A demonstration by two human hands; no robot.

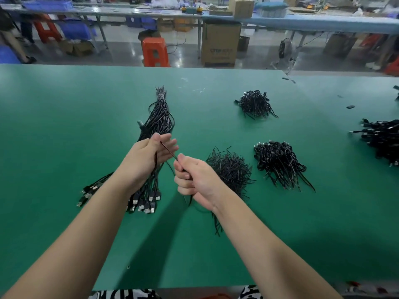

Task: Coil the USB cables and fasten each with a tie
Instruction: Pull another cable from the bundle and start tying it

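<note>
Head view. Green tabletop, both bare forearms reaching in from the near edge.

Left hand: fingers fairly straight, thumb side up, the cable crossing the palm and hanging below it. How firmly it pins the strand, cannot tell.

Right hand: fist curled tight, pinching the same cable at thumb and forefinger. More strand trails out below the fist toward the near edge.

Key relation: the taut stretch runs on a diagonal, from the left palm down and right to the right fist. Hands near each other, not touching. The right hand is at the free length, so my judgement is that it would do the winding while the left serves as the form.

Supply: uncoiled cable bundle lying just behind the left hand, long axis toward the far edge, USB plugs fanned out under the left forearm.

Loose ties heaped just right of the right hand. Two coiled piles farther right and beyond; another heap at the right edge.

Coil not yet formed.
</note>
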